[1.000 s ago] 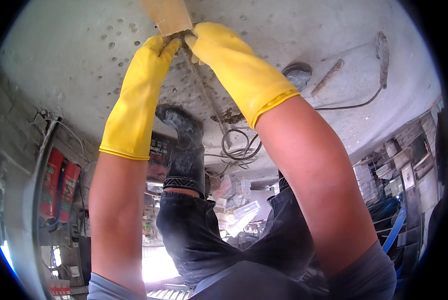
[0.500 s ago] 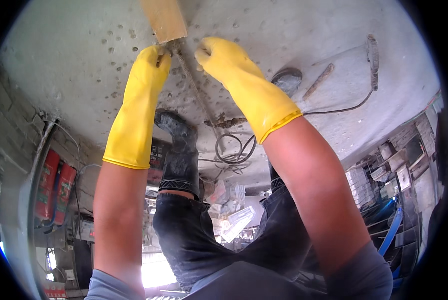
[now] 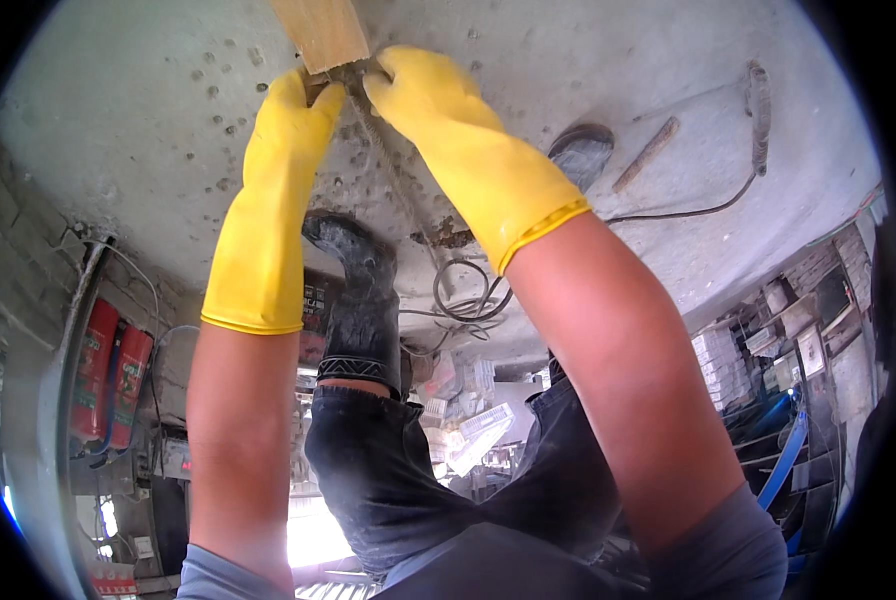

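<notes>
Both my hands wear long yellow rubber gloves and work at the near end of a pale wooden board point(image 3: 323, 35) at the top. My left hand point(image 3: 303, 105) is at the board's lower left corner, its thumb and fingers curled around something small and dark that I cannot make out. Just right of the board end, my right hand point(image 3: 413, 85) has its fingers bent inward; what they grip is hidden. Between the hands, a thin ridged rope-like strip point(image 3: 383, 150) runs from under the board toward me.
The grey pitted floor point(image 3: 168, 150) carries a coiled dark cable point(image 3: 468, 295), a short brown stick point(image 3: 646, 153) and a cable with a thick end point(image 3: 759, 115). My dark boots point(image 3: 353, 270) stand on either side. Red fire extinguishers point(image 3: 128, 385) are at left.
Both hands have moved a little farther away, toward the board. My left thumb has come apart from its fingers, and the right hand is now closer to the board's end.
</notes>
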Tool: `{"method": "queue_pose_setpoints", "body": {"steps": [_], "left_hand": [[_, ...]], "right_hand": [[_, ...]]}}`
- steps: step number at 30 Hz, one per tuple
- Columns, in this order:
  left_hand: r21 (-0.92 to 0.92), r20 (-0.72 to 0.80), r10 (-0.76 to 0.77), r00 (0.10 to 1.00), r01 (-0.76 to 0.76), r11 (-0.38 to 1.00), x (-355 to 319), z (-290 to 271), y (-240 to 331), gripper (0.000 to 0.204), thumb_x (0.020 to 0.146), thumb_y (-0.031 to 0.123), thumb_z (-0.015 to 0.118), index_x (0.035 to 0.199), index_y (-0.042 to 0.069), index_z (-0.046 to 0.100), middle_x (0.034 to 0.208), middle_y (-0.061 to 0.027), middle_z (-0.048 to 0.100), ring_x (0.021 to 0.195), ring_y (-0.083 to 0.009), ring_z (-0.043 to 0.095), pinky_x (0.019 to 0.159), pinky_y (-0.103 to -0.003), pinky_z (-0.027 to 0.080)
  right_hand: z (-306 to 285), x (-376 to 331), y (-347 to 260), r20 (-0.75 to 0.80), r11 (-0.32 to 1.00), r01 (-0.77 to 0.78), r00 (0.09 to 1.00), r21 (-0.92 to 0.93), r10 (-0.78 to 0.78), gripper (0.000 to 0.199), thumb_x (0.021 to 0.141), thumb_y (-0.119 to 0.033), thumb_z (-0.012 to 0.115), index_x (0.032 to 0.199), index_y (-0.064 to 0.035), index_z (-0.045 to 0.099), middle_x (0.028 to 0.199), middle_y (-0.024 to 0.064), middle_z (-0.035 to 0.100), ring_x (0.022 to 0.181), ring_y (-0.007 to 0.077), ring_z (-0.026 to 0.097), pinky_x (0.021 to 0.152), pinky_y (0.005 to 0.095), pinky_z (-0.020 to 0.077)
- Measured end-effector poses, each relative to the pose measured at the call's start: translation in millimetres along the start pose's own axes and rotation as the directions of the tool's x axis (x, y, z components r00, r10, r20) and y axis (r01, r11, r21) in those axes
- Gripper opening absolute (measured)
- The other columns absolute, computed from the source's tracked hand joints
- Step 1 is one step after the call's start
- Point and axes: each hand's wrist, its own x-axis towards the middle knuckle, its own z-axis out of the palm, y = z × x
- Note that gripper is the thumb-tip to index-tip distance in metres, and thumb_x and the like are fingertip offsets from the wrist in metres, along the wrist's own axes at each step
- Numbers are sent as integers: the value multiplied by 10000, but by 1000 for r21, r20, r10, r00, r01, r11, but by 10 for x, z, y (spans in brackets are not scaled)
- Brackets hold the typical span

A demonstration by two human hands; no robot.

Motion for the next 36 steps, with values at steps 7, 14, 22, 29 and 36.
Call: {"method": "queue_pose_setpoints", "body": {"steps": [7,14,22,29,36], "left_hand": [[-28,119,33,992,-30,999,202,-82,-173,544,1023,389,693,1451,52,681,1262,-97,805,1103,-200,783,990,-383,564],[-55,69,69,995,-66,996,130,-58,-202,504,1048,359,685,1449,54,681,1255,-93,804,1074,-206,789,961,-375,570],[-29,97,51,994,-49,998,126,-97,-49,456,1077,275,702,1424,-16,651,1231,-142,786,1039,-211,782,931,-342,603],[82,1,38,999,-38,996,59,-91,-23,492,1058,348,748,1416,18,676,1160,-101,808,993,-182,767,898,-339,584],[34,-12,54,998,-53,998,74,-79,-118,509,1050,368,756,1432,40,682,1154,-82,809,998,-172,766,894,-338,575]], "right_hand": [[-80,51,-125,108,999,-7,994,-44,12,357,1059,-411,625,1295,-188,773,1125,100,817,1095,354,759,959,476,594],[14,33,-143,18,990,34,999,-138,-32,335,1062,-395,618,1295,-208,770,1232,100,798,1132,380,748,982,480,597],[117,101,-72,-13,979,119,992,-165,-123,291,1076,-357,595,1235,-175,757,1231,90,792,1125,375,750,957,489,599],[-20,70,-137,-20,990,-51,999,-130,49,342,1065,-384,618,1269,-148,759,1182,117,802,1101,364,758,940,493,594],[52,-11,55,0,986,39,999,163,-39,344,1051,-346,611,1254,-126,782,1067,92,836,982,287,792,911,425,596]]}}
